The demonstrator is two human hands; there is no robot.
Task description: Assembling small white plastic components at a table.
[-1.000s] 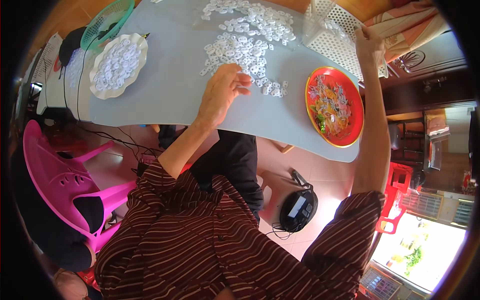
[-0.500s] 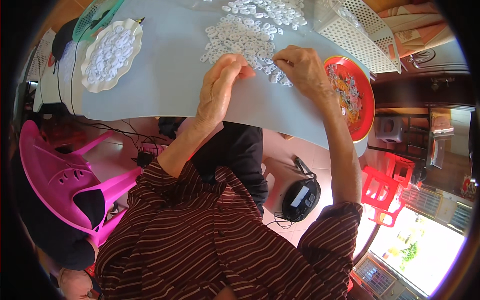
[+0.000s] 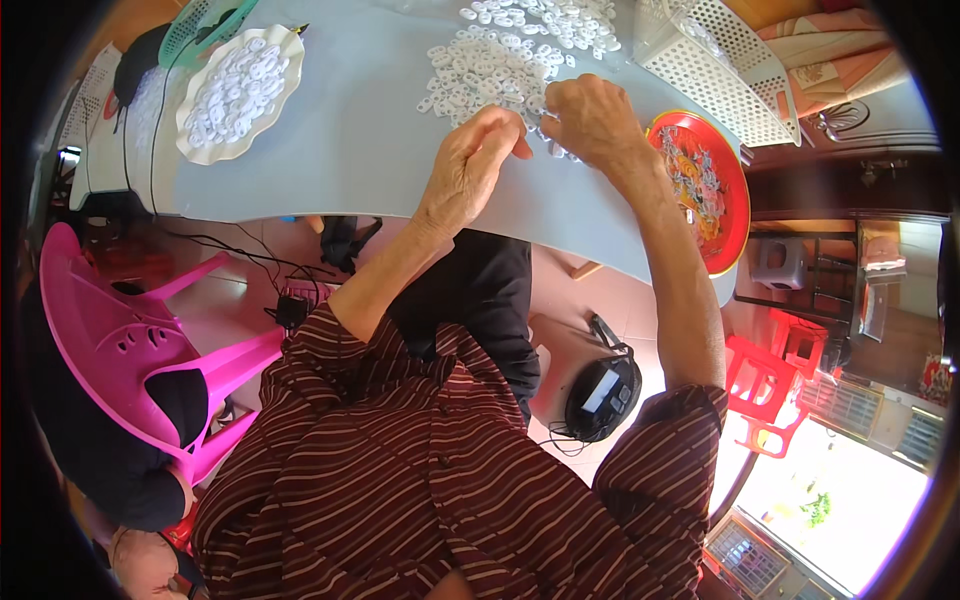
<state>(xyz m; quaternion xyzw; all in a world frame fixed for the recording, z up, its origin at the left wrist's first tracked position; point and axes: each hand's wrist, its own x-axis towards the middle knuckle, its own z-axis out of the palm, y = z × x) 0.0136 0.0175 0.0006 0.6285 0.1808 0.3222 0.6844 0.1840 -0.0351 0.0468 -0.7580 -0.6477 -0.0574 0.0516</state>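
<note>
Small white oval plastic pieces with holes (image 3: 482, 72) lie in a loose pile on the grey-blue table (image 3: 345, 130). My left hand (image 3: 470, 165) is at the near side of the pile, its fingers curled in toward the thumb; whatever they hold is hidden. Just to its right, my right hand (image 3: 600, 122) hangs palm down over the pile's right edge. Its fingers are bent and pressed together, and the fingertips cannot be seen clearly. A few white pieces show between and below the two hands.
At the left stands a white wavy-rimmed plate (image 3: 290, 75) heaped with white pieces, by a green basket (image 3: 235, 22). Right of my right hand are a red round tray (image 3: 735, 190) holding small bits and a white perforated basket (image 3: 700, 75). A pink chair (image 3: 110, 320) stands lower left.
My left hand has moved right and slightly up, closer to my right hand. My right hand has shifted a little away from me, and its fingers have turned inward. The view has shifted slightly.
</note>
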